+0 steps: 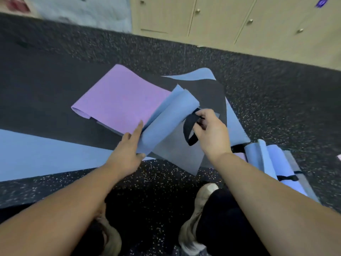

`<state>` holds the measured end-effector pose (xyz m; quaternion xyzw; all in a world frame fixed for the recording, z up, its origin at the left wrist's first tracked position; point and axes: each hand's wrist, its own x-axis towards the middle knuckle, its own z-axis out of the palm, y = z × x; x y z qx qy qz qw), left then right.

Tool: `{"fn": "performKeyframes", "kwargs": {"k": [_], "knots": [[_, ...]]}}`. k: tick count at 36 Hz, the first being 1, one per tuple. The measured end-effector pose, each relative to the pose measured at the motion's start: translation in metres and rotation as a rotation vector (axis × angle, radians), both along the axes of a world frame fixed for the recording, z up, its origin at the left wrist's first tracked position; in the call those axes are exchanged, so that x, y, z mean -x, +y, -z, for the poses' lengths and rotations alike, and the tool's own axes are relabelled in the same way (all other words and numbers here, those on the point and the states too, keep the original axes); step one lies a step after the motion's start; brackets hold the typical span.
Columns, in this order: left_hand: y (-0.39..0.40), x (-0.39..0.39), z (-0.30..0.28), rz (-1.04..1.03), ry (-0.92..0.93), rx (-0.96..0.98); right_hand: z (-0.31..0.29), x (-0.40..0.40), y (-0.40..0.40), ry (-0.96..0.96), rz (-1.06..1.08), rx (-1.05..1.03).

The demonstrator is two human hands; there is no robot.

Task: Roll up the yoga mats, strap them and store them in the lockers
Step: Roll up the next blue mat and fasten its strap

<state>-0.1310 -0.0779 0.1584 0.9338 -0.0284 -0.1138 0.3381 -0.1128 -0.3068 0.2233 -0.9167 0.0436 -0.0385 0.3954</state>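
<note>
A loosely rolled blue yoga mat (166,119) is lifted over the floor in the middle of the view. My left hand (129,150) grips its near end, thumb under and index finger stretched along the roll. My right hand (212,132) pinches a black strap (188,128) that loops around the roll's right part. A purple mat (120,97) lies partly unrolled behind the roll, on a black mat (208,93). Beige lockers (230,17) with small round knobs stand along the far wall, doors closed.
A flat blue mat (46,154) stretches along the floor at the left. Rolled blue and lilac mats (275,163) with a black strap lie at the right. The floor (276,85) is dark speckled rubber. My shoes (199,209) are below.
</note>
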Motion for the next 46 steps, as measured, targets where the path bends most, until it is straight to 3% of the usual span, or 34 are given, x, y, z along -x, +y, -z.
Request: {"fn": "performKeyframes", "kwargs": {"k": [7, 12, 17, 23, 28, 36, 46], "knots": [[0.016, 0.016, -0.091, -0.022, -0.005, 0.013, -0.076, 0.008, 0.029, -0.163, -0.018, -0.265], [0.020, 0.026, -0.115, -0.058, -0.013, 0.053, -0.103, 0.015, 0.048, -0.197, -0.024, -0.478], [0.023, 0.029, -0.101, -0.081, -0.027, 0.101, -0.104, 0.015, 0.052, -0.173, -0.148, -0.446], [0.022, 0.024, -0.091, 0.003, -0.029, -0.023, -0.097, 0.001, 0.034, -0.132, -0.134, -0.489], [0.031, 0.011, -0.090, 0.029, -0.053, -0.094, -0.102, -0.013, 0.019, -0.116, -0.114, -0.392], [0.045, 0.002, -0.083, 0.012, -0.031, -0.169, -0.096, -0.023, 0.017, -0.070, -0.227, -0.374], [0.048, 0.000, -0.081, 0.030, -0.042, -0.134, -0.091, -0.023, 0.016, 0.036, -0.313, -0.292]]}}
